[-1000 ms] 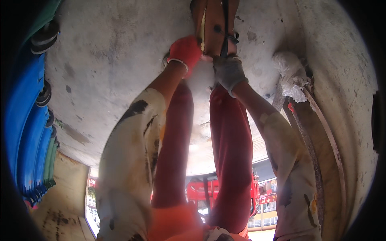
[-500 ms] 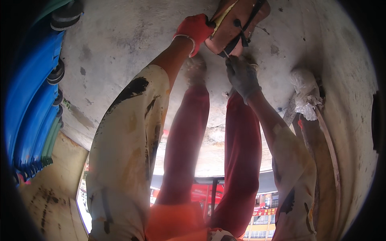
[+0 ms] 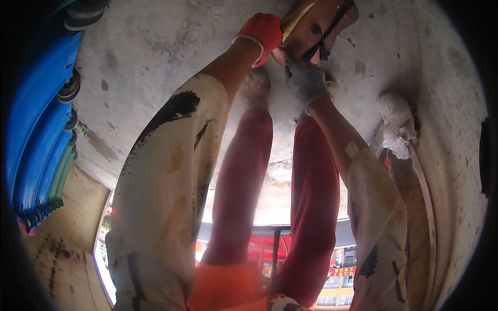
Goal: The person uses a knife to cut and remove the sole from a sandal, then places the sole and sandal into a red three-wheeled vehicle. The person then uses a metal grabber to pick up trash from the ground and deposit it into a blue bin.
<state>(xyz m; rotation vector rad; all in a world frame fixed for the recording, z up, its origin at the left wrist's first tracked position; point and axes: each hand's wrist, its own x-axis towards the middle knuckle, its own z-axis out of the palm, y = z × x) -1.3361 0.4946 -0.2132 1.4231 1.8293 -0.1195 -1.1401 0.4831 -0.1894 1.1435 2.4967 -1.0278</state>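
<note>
At the top of the view lies a brown, leather-like padded piece (image 3: 300,39) with yellow foam (image 3: 298,23) showing along its left side. A black strap (image 3: 332,26) crosses it, with a loose tail hanging near its lower right edge. My left hand (image 3: 261,35), in a red glove, is closed on the left edge of the padded piece, fingers partly hidden. In a grey glove, my right hand (image 3: 307,82) is closed at the lower edge, just below the strap's tail. What its fingers hold is hidden.
Blue bins (image 3: 39,124) with black wheels (image 3: 68,88) line the left side. To the right, a crumpled whitish plastic bag (image 3: 397,116) lies against the curved wall, beside a long brown strip (image 3: 425,202). My shoes stand on the stained concrete floor (image 3: 171,46).
My right hand has moved slightly up and left against the lower edge; the strap end it pulled downward now hangs loose. My left hand and the padded piece have shifted slightly right in view.
</note>
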